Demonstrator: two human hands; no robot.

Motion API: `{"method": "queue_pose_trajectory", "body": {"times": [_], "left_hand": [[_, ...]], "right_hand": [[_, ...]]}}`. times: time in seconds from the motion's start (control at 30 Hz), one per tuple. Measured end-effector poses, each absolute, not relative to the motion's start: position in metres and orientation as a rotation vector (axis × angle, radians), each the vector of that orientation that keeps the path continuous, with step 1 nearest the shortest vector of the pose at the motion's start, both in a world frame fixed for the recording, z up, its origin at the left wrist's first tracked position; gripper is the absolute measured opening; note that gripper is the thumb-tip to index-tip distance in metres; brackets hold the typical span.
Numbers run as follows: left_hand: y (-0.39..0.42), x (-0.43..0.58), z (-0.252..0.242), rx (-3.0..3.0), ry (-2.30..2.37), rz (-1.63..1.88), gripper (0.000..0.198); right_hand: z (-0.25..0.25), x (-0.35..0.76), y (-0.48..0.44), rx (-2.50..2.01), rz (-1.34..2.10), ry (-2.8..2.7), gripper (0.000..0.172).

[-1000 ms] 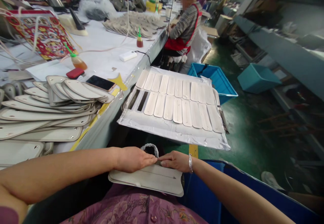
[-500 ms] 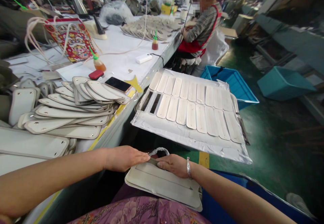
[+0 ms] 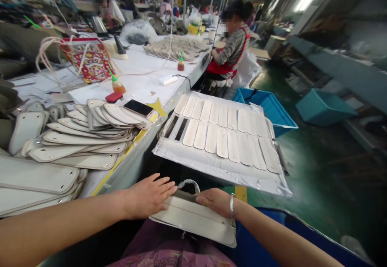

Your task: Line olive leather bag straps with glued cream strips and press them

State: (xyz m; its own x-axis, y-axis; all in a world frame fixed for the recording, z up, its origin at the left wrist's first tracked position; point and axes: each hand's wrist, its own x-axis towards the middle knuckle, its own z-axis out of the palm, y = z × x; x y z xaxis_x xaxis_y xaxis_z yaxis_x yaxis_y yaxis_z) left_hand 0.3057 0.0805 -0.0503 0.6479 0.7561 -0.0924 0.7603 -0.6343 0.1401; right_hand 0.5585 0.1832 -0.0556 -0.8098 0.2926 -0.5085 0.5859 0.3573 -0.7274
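Note:
A cream, flat-sided piece with a stitched line along it lies over my lap, its upper edge grey-brown. Behind that edge rises a small loop wrapped in clear film, like a bag handle. My left hand rests flat on the piece's left end, fingers spread. At the right end, my right hand grips the upper edge, thumb on top and the other fingers mostly hidden. A bracelet circles that wrist. The underside of the piece is out of sight.
Stacked white panels with rivets, a phone and glue bottles cover the left table. Ahead stands a white-covered board bearing rows of cream strips. A blue bin is behind it; another blue container is at my right. A co-worker sits beyond.
My left hand's fingers have spread and moved slightly down onto the cream piece. The piece has tipped so its front face looks narrower. The head view has tilted up.

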Motion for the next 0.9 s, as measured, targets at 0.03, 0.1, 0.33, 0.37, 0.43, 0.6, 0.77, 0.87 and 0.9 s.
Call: {"method": "queue_pose_trajectory", "body": {"times": [0.03, 0.1, 0.33, 0.37, 0.43, 0.6, 0.77, 0.87, 0.9], "left_hand": [[0.079, 0.310, -0.049, 2.713, 1.270, -0.044, 0.051], [0.075, 0.321, -0.046, 2.751, 1.329, -0.064, 0.053], [0.052, 0.346, -0.039, 2.790, 1.492, -0.005, 0.037], [0.049, 0.346, -0.040, 2.771, 1.500, 0.029, 0.034], [0.044, 0.347, -0.042, 2.734, 1.523, 0.114, 0.032], [0.039, 0.393, -0.040, 2.641, 1.331, 0.382, 0.034], [0.044, 0.443, -0.045, 2.400, 1.188, 0.483, 0.020], [0.045, 0.445, -0.050, 2.371, 1.204, 0.583, 0.020], [0.045, 0.443, -0.051, 2.373, 1.204, 0.603, 0.019]], "right_hand": [[-0.053, 0.567, 0.183, 0.812, -1.399, 2.336, 0.040], [-0.048, 0.575, 0.182, 0.822, -1.318, 2.385, 0.038], [-0.028, 0.608, 0.158, 1.167, -1.066, 2.725, 0.041], [-0.024, 0.621, 0.146, 1.235, -0.996, 2.833, 0.040], [-0.020, 0.647, 0.118, 1.333, -0.855, 3.013, 0.036], [-0.042, 0.674, 0.057, 1.520, -0.669, 3.139, 0.021], [-0.069, 0.666, 0.044, 1.732, -0.571, 3.227, 0.010], [-0.066, 0.664, 0.046, 1.711, -0.508, 3.279, 0.009], [-0.063, 0.663, 0.046, 1.694, -0.494, 3.292, 0.009]]}}
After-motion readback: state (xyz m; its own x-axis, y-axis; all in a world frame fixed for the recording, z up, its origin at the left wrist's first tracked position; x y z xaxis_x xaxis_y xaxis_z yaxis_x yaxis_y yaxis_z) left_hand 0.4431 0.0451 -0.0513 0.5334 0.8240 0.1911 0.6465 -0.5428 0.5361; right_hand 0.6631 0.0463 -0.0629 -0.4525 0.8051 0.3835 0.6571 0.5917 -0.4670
